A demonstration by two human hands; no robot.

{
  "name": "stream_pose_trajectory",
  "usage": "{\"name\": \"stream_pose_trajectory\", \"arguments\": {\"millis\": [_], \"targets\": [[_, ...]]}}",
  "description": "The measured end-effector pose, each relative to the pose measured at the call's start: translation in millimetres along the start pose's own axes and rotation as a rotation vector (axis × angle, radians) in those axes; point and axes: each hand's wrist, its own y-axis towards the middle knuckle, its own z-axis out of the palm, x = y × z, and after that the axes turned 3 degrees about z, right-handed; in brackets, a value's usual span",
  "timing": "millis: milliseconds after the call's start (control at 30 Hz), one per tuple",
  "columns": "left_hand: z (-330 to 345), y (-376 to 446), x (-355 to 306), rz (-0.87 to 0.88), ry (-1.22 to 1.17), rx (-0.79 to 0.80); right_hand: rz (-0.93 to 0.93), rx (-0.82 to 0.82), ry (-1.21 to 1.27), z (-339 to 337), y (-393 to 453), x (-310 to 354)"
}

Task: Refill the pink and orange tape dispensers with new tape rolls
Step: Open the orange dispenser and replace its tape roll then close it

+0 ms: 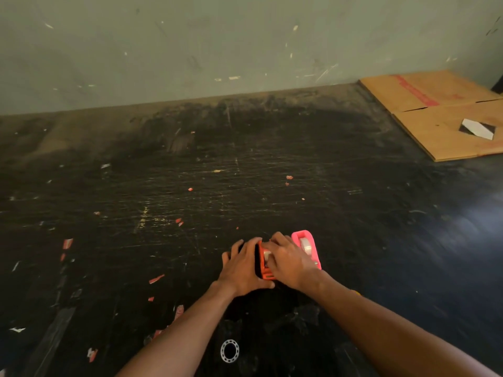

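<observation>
An orange tape dispenser (pixel 264 263) lies on the dark scratched table between my two hands. My left hand (pixel 243 266) presses against its left side. My right hand (pixel 290 261) covers its top and right side, hiding most of it. A roll of clear tape shows inside the orange dispenser between my fingers. Just to the right, touching my right hand, stands a pink tape dispenser (pixel 307 247) with a clear tape roll (pixel 306 245) seated in it. Near the table's front edge, between my forearms, lies a clear empty tape ring (pixel 230 351).
The dark table (pixel 190 200) is strewn with small red and white tape scraps (pixel 156 278). Flattened brown cardboard (pixel 441 115) with a white piece on it lies at the far right. A pale green wall (pixel 217 44) runs along the table's back edge.
</observation>
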Motion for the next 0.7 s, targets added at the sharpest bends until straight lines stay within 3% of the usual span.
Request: {"name": "stream_pose_trajectory", "arguments": {"millis": [333,700], "targets": [[2,3,8,0.022,-0.019,-0.003,-0.063,0.152,-0.241,-14,20,-9],[4,5,11,0.032,-0.007,-0.002,-0.103,-0.111,-0.059,-10,3,-9]]}}
